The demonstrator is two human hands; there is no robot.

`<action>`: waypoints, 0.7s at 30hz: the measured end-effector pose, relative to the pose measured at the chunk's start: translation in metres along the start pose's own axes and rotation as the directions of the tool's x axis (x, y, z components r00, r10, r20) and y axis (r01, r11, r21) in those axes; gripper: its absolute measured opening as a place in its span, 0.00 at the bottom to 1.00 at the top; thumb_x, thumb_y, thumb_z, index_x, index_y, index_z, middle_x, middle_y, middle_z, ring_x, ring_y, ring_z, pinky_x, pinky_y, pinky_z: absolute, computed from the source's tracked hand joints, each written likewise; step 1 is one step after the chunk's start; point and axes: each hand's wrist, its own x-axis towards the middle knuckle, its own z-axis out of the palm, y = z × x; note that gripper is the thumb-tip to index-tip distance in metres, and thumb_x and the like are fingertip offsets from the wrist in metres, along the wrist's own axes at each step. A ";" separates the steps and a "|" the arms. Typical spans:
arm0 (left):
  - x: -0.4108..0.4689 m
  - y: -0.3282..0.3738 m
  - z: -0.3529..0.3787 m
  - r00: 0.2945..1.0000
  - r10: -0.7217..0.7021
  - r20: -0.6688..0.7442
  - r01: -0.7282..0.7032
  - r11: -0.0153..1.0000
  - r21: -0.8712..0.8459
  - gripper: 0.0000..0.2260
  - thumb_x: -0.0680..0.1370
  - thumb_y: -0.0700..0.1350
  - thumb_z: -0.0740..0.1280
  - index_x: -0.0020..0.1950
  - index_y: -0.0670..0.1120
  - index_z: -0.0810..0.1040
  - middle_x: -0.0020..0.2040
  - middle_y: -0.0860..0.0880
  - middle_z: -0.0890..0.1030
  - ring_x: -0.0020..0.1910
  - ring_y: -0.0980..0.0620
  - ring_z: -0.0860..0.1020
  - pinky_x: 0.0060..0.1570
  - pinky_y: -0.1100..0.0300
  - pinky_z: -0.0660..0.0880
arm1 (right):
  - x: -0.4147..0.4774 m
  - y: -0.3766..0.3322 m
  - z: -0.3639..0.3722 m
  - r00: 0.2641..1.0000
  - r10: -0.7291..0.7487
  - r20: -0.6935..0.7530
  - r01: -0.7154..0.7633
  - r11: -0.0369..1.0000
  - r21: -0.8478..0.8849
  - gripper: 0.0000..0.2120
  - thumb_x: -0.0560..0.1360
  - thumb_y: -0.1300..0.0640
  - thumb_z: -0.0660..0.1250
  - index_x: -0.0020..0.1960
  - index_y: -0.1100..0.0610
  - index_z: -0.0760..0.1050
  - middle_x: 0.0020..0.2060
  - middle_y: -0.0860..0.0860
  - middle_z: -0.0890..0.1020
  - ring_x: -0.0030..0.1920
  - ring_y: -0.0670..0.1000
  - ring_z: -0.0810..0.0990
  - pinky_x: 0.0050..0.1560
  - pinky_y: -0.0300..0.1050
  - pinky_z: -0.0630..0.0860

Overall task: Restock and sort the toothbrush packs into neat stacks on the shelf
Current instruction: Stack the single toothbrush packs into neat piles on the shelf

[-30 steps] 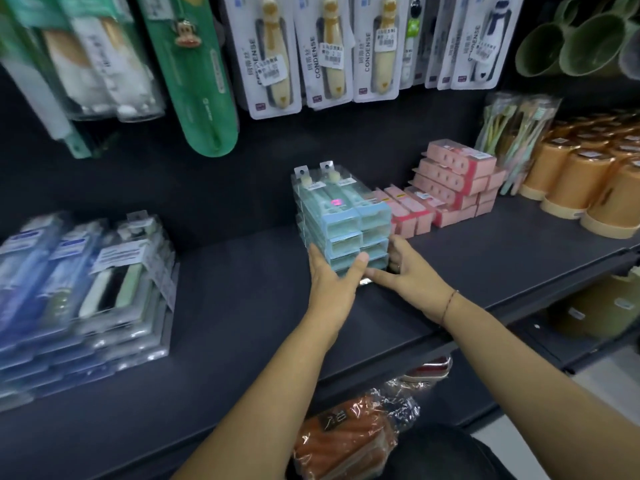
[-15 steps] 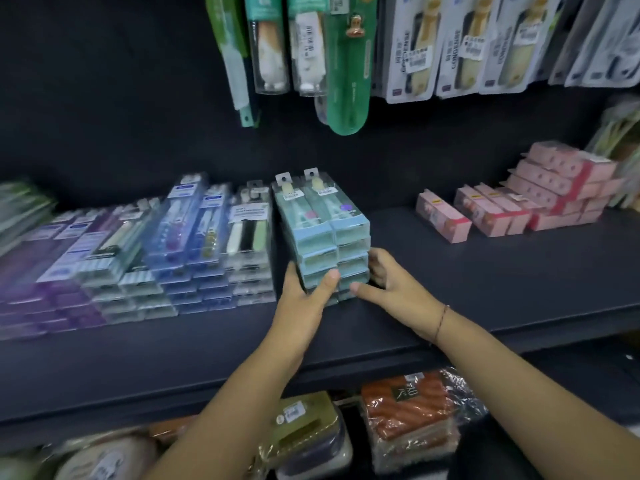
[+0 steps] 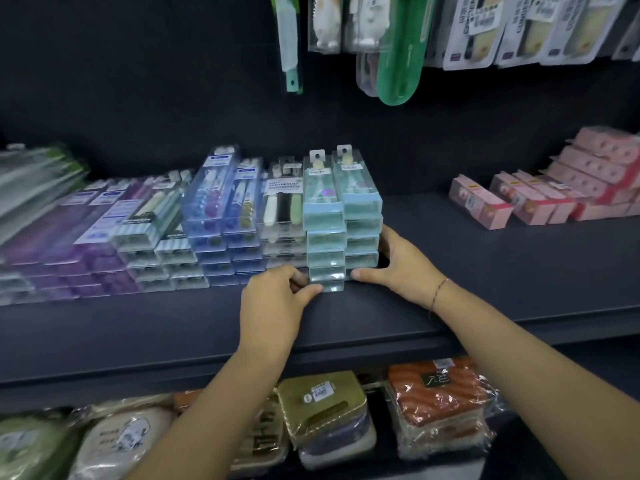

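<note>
Dark shelf board (image 3: 450, 306) is seen running across the view at mid height. Purple, striped and blue pack stacks (image 3: 156, 244) are lined along its left half, and pink boxes (image 3: 540, 199) are piled at far right. Teal toothbrush packs (image 3: 341, 233) are stacked in two columns mid-shelf, set just beside the clear pack stack (image 3: 282, 216) on their left (near ends slightly staggered). Left hand (image 3: 273, 303) is curled on the near-left bottom corner of the teal stack, thumb laid on the lowest pack's front. Right hand (image 3: 401, 265) is wrapped round the stack's right side, thumb at the near bottom edge. A thin bracelet (image 3: 439, 292) is worn on the right wrist.
</note>
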 end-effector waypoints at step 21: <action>0.016 0.003 0.013 0.994 -0.068 -0.088 0.075 0.994 0.076 0.10 0.75 0.54 0.72 0.40 0.49 0.83 0.36 0.51 0.83 0.38 0.51 0.79 0.36 0.58 0.70 | 0.017 0.011 -0.006 0.999 -0.035 0.035 0.037 0.998 -0.054 0.38 0.70 0.54 0.77 0.75 0.49 0.63 0.69 0.43 0.73 0.68 0.43 0.71 0.72 0.49 0.67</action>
